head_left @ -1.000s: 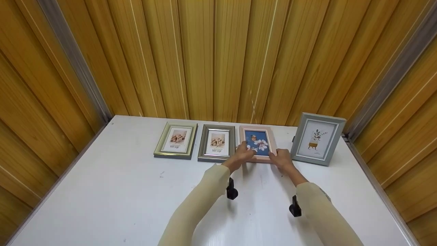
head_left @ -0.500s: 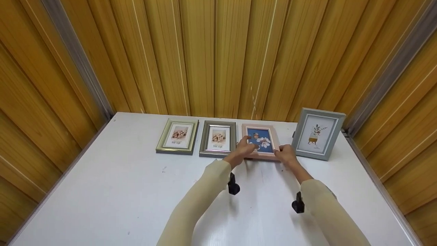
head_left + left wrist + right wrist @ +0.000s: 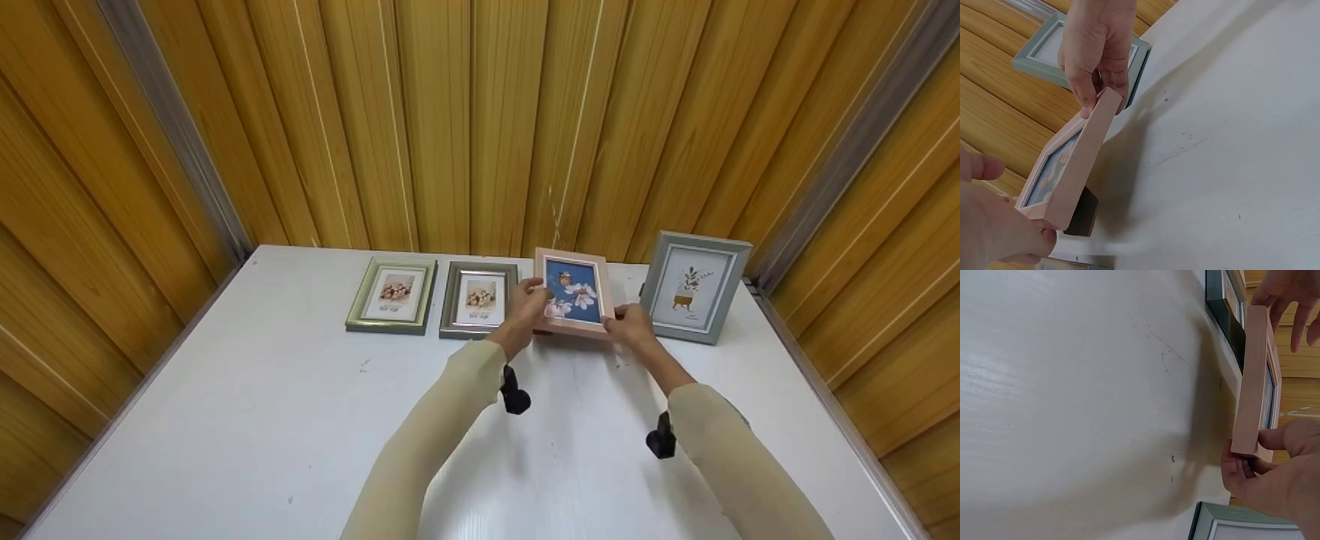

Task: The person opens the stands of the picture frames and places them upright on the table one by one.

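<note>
A pink picture frame (image 3: 577, 328) with a blue flower print leans back between both hands, its lower edge raised off the white table. My left hand (image 3: 527, 309) holds its lower left corner; in the left wrist view the fingers curl beneath the corner and the thumb (image 3: 985, 167) stands clear of the front. At the lower right corner, my right hand (image 3: 631, 328) pinches the frame, thumb on the front and fingers underneath. Below the pink frame (image 3: 1081, 174), a dark stand leg (image 3: 1082, 215) shows in the left wrist view.
Left of the hands, a grey-brown picture frame (image 3: 478, 330) and a gold-green one (image 3: 386, 326) lie on the table (image 3: 300, 420). A grey-green frame (image 3: 697, 289) stands upright close to my right hand. Wood-patterned panels (image 3: 435, 127) rise behind.
The pink frame has come up from lying low on the table, its top edge now higher. Both hands rise with it, and the left thumb has moved off the picture.
</note>
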A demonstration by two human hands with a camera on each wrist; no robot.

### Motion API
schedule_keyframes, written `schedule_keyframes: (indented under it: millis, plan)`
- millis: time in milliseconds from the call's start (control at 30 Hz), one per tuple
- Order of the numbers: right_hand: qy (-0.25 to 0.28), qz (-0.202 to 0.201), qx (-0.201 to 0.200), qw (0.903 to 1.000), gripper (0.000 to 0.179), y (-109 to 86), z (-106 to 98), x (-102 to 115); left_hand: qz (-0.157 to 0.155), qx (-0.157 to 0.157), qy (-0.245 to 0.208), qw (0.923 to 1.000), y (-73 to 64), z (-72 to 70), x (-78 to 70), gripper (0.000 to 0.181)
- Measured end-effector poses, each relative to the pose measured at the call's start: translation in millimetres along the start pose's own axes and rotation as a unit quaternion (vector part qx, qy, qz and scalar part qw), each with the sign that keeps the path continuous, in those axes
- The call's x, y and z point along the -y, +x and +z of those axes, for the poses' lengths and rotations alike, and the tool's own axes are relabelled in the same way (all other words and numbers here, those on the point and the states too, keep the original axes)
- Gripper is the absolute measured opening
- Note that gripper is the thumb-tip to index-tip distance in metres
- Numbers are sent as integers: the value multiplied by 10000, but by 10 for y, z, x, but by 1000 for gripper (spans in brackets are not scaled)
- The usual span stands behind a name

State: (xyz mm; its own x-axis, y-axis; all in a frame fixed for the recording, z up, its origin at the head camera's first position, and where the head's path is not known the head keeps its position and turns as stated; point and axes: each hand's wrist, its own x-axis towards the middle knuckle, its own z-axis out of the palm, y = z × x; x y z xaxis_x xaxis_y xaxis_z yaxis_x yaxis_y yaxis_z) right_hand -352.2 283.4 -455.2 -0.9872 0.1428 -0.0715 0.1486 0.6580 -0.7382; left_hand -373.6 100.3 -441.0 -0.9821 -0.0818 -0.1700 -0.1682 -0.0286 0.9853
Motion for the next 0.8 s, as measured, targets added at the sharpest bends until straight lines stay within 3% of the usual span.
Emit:
schedule_keyframes:
  millis: [167,333,533,800]
  plan:
    - [592,419,441,9964,52,-57,-60,110,-192,-409,-225,9987,6,-86,-53,55]
    - [917,659,1064,9879,64,-112,-102,222,-164,-533,-89,9984,16,-191,-85,60]
    - [1169,751,1827,9733,75,-144,-98,308,-181,-520,-54,9985,79,-317,-64,50]
    - [1310,782,2047,9669,74,-193,-31,418,-202,-309,-3,9993,151,-586,-56,43]
